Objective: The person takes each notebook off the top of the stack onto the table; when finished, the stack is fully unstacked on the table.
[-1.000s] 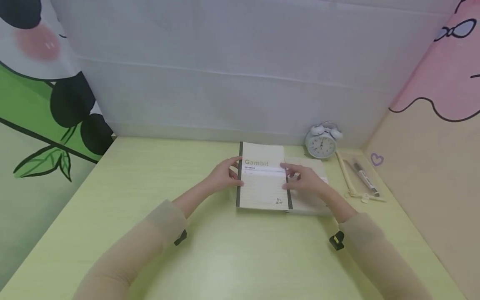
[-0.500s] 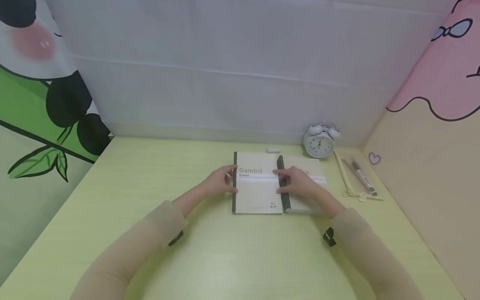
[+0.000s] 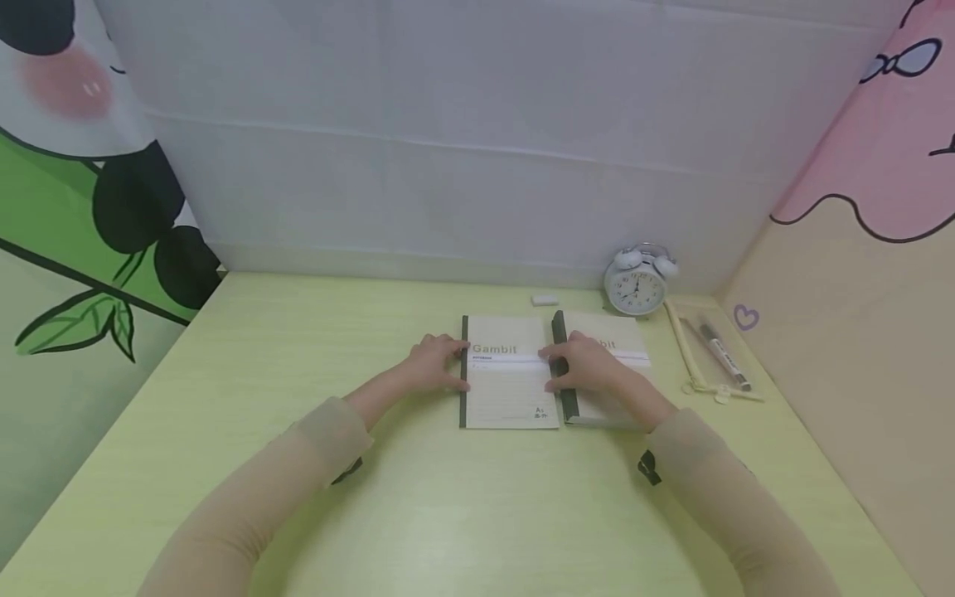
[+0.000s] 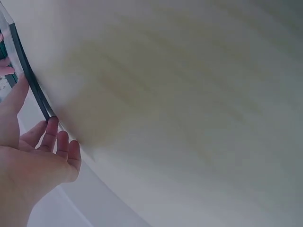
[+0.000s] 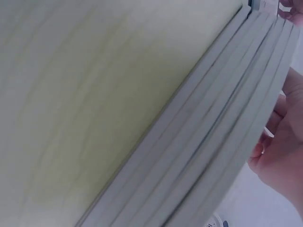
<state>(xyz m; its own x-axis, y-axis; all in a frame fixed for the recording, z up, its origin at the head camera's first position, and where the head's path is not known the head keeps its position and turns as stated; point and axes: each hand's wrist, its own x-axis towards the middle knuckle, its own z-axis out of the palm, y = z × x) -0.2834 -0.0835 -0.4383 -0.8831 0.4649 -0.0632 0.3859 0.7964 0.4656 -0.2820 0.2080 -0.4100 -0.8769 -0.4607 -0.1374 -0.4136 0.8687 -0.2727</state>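
Note:
A cream notebook [image 3: 510, 394] marked "Gambit", with a dark spine, lies left of a stack of similar notebooks [image 3: 615, 329]. My left hand [image 3: 435, 365] holds its spine edge, thumb toward me and fingers farther back; the left wrist view shows thumb and fingertips along the dark spine [image 4: 29, 71]. At the opposite edge my right hand [image 3: 589, 365] holds the same notebook, reaching across the stack and hiding part of it. In the right wrist view the page edges of the stack [image 5: 203, 137] fill the middle, with the right hand [image 5: 279, 142] beyond them.
A white eraser [image 3: 545, 300] lies behind the notebooks. The white alarm clock [image 3: 636, 282] stands at the back right. To its right is a clear zip pouch [image 3: 690, 365] with a marker pen [image 3: 724, 356] in it. Walls border the pale yellow table [image 3: 418, 514].
Both hands have brought the notebook off the stack's left side, leftward and down toward me. The eraser behind it and the stack's dark spines have come into view.

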